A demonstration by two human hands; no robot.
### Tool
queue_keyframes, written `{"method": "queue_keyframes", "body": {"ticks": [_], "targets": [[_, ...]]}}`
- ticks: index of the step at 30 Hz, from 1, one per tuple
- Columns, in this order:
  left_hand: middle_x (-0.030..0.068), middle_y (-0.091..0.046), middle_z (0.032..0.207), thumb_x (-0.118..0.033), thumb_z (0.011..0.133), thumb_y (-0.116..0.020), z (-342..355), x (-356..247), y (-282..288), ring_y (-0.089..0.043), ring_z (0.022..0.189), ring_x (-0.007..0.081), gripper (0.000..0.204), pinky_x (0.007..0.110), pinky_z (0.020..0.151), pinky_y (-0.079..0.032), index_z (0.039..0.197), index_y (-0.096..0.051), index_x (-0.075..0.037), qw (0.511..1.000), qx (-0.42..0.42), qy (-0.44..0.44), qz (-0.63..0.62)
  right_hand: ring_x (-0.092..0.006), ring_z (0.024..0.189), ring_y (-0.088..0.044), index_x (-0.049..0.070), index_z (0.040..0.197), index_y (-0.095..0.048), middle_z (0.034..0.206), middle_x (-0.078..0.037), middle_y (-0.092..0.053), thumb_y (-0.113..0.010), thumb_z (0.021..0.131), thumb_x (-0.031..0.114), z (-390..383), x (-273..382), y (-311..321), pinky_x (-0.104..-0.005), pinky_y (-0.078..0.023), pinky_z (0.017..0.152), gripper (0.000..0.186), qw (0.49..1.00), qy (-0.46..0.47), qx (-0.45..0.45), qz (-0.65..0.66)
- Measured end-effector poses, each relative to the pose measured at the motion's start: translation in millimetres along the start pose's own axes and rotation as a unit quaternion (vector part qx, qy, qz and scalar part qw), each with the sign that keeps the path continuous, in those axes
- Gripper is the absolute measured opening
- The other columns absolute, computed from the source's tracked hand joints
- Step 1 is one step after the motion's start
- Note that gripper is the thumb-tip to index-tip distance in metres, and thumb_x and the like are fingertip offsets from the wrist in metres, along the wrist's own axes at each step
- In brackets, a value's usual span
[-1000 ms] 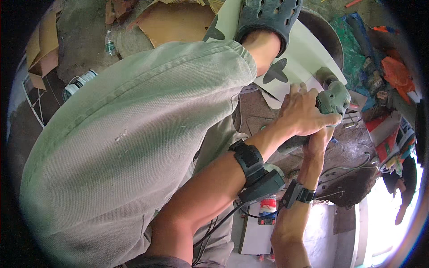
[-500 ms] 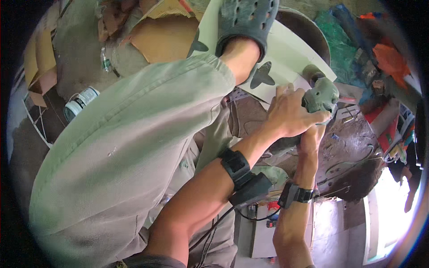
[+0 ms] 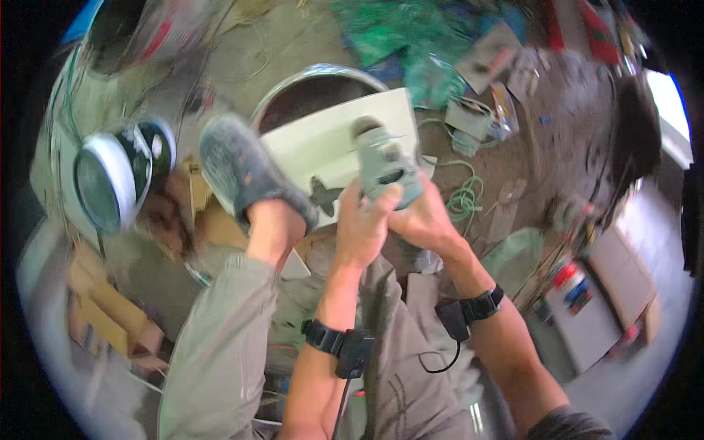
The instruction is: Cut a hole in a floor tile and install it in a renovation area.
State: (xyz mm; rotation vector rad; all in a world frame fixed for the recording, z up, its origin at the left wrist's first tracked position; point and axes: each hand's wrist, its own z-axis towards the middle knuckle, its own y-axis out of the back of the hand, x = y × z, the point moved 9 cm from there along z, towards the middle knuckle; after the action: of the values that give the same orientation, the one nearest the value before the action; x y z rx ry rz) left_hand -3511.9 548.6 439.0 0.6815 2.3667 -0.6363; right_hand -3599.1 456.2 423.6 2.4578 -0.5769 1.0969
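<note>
Both my hands are closed round a grey-green power tool (image 3: 385,165) with a dark cylindrical bit (image 3: 364,126) at its far end. My left hand (image 3: 363,229) grips its left side, thumb on the housing. My right hand (image 3: 424,220) wraps the near right side, its fingers partly hidden. The bit is over a white panel (image 3: 334,139) with a dark star-like shape (image 3: 323,194); motion blur hides whether they touch. My foot, in a dark clog (image 3: 246,161), is at the panel's left part. Behind it stands a round tub (image 3: 293,95).
White-rimmed buckets (image 3: 110,183) stand at the left, with a cardboard box (image 3: 110,312) nearer me. Green plastic sheeting (image 3: 381,37) lies at the back. A coiled pale green cord (image 3: 463,199) is on the floor to the right. A red-and-white can (image 3: 568,277) is at far right.
The view has swung round, so the tool and hands appear nearer the middle. Both hands keep hold of the tool. The foot stays by the panel.
</note>
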Motion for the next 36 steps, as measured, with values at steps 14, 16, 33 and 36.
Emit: {"method": "queue_keyframes", "body": {"ticks": [14,16,33,36], "targets": [[0.012,-0.05,0.158,-0.073,0.099,-0.049,27,37,-60,-0.045,0.148,0.029,0.09,0.045,0.124,-0.033,0.157,-0.043,-0.004,0.996,0.004,0.089,0.033,-0.0499,0.094,-0.071,-0.011,0.118,-0.049,0.092,-0.033,-0.07,-0.083,0.071,0.042,10,0,80,-0.0545,-0.055,0.083,0.079,0.996,-0.083,0.017,0.003],[0.0123,-0.045,0.162,-0.079,0.097,-0.044,29,42,-59,-0.041,0.151,0.0305,0.098,0.046,0.126,-0.03,0.161,-0.038,-0.005,0.994,0.004,0.105,0.041,-0.0505,0.086,-0.071,-0.01,0.114,-0.049,0.086,-0.032,-0.069,-0.084,0.071,0.041,9,0,84,-0.0552,-0.056,0.077,0.075,0.999,-0.05,-0.003,0.013],[0.0103,-0.05,0.157,-0.072,0.097,-0.053,30,37,-46,-0.047,0.146,0.0287,0.091,0.045,0.122,-0.036,0.156,-0.043,-0.004,0.995,-0.012,0.09,0.035,-0.0508,0.088,-0.07,-0.008,0.11,-0.05,0.088,-0.03,-0.07,-0.083,0.07,0.043,13,4,81,-0.0559,-0.054,0.077,0.073,0.997,-0.073,0.007,0.018],[0.0097,-0.057,0.148,-0.062,0.094,-0.066,27,30,-34,-0.055,0.136,0.0251,0.084,0.043,0.116,-0.042,0.15,-0.05,-0.001,0.997,-0.027,0.072,0.002,-0.0503,0.093,-0.07,-0.008,0.113,-0.053,0.093,-0.031,-0.071,-0.083,0.07,0.044,10,8,67,-0.0545,-0.055,0.082,0.074,0.997,-0.08,0.006,-0.012]]}}
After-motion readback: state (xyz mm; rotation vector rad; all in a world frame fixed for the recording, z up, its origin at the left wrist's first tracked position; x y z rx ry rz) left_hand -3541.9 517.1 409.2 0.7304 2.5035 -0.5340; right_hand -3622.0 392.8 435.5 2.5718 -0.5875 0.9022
